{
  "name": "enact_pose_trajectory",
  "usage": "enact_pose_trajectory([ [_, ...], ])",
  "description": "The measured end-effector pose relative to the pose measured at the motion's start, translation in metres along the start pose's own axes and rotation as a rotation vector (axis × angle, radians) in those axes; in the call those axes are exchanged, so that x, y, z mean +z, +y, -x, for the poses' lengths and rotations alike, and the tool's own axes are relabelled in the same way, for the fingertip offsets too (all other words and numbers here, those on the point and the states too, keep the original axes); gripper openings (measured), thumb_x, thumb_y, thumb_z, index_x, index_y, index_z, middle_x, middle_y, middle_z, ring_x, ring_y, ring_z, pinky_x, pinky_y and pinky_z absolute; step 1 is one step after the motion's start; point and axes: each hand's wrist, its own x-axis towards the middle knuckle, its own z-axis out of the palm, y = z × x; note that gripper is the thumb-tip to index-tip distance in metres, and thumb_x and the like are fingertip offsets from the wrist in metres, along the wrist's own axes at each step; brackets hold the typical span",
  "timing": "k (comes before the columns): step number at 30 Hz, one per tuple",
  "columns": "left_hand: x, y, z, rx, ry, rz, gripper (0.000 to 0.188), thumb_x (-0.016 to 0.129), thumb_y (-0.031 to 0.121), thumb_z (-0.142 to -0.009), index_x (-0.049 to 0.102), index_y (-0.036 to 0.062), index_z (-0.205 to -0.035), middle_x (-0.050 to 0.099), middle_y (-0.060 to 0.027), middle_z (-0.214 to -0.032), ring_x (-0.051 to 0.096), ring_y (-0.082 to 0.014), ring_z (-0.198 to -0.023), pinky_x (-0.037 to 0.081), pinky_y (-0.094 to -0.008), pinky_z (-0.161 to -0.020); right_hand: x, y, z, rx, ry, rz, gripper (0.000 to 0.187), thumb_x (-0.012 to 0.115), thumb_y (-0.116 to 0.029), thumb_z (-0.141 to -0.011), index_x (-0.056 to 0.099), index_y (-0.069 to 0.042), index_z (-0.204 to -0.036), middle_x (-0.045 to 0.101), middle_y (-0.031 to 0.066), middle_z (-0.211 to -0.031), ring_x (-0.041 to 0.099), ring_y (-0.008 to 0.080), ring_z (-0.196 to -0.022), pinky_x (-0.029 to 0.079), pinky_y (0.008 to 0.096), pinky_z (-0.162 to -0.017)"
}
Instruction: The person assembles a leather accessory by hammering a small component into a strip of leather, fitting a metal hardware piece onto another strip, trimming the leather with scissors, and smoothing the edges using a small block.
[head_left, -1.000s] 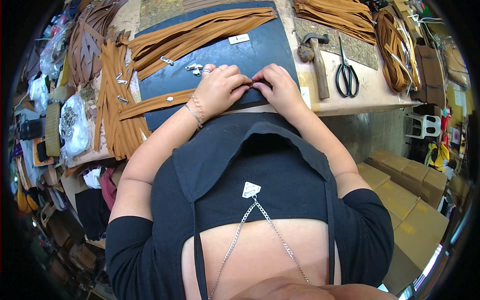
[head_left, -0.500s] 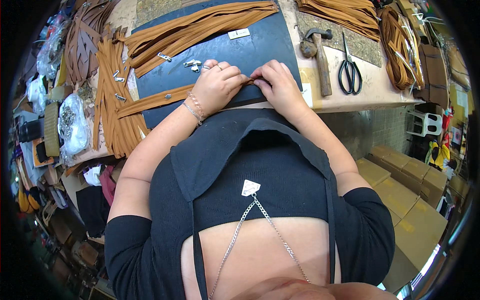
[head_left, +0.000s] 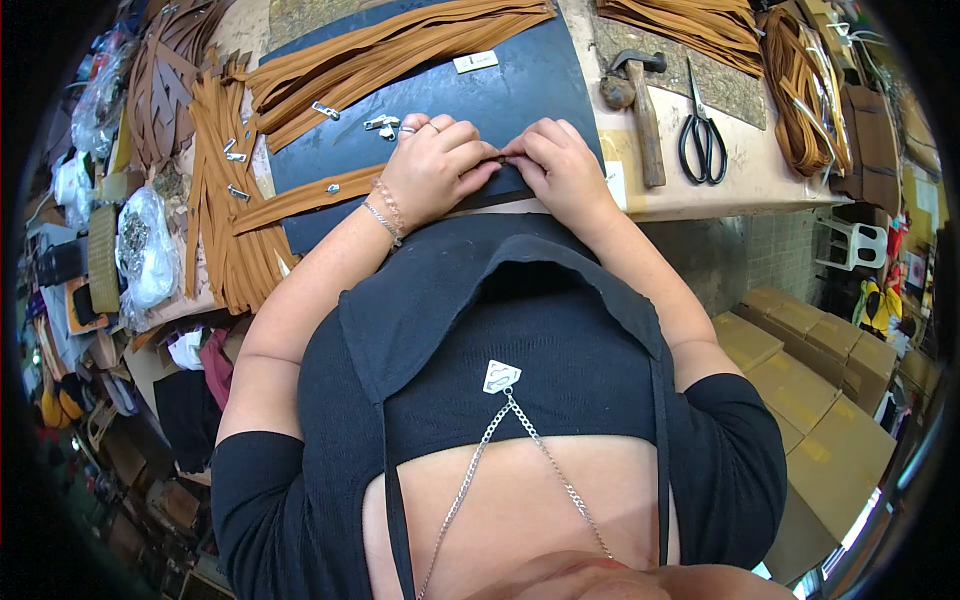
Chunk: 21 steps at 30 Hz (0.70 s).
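At the black mat [head_left: 520,95], left hand [head_left: 435,165] and right hand [head_left: 562,172] pinch 1 brown zipper tape [head_left: 285,208], 1 slider [head_left: 333,188] on it, loose sliders [head_left: 381,123] apart.

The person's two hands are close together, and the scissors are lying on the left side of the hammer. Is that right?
Not quite: the scissors lie to the right of the hammer, as the head view shows. The left hand and right hand are close together.
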Motion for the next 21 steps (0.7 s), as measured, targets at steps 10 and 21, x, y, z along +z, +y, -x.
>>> enact_pose_trajectory([
  [10, 0.0015, 0.0022, -0.0010, -0.006, 0.006, -0.108, 0.012, 0.077, 0.021, -0.081, 0.072, 0.0176, -0.092, 0.059, 0.0017, -0.085, 0.056, -0.0179, -0.082, 0.037, -0.0344, -0.081, 0.0002, -0.0016, -0.0016, -0.024, 0.018, 0.007, 0.010, 0.073, -0.012, -0.079, 0.067, -0.007, -0.086, 0.062, 0.0057, -0.090, 0.057, 0.0281, -0.086, 0.049, 0.0381, -0.080],
  [21, 0.0001, -0.0008, -0.0012, -0.002, -0.012, -0.054, 0.011, 0.076, 0.020, -0.081, 0.071, 0.0156, -0.089, 0.061, 0.0010, -0.088, 0.057, -0.0187, -0.085, 0.038, -0.0345, -0.081, 0.0015, 0.0076, 0.0014, -0.138, 0.047, 0.056, 0.011, 0.074, -0.010, -0.077, 0.069, -0.008, -0.087, 0.063, 0.0035, -0.090, 0.057, 0.0250, -0.084, 0.050, 0.0354, -0.078],
])
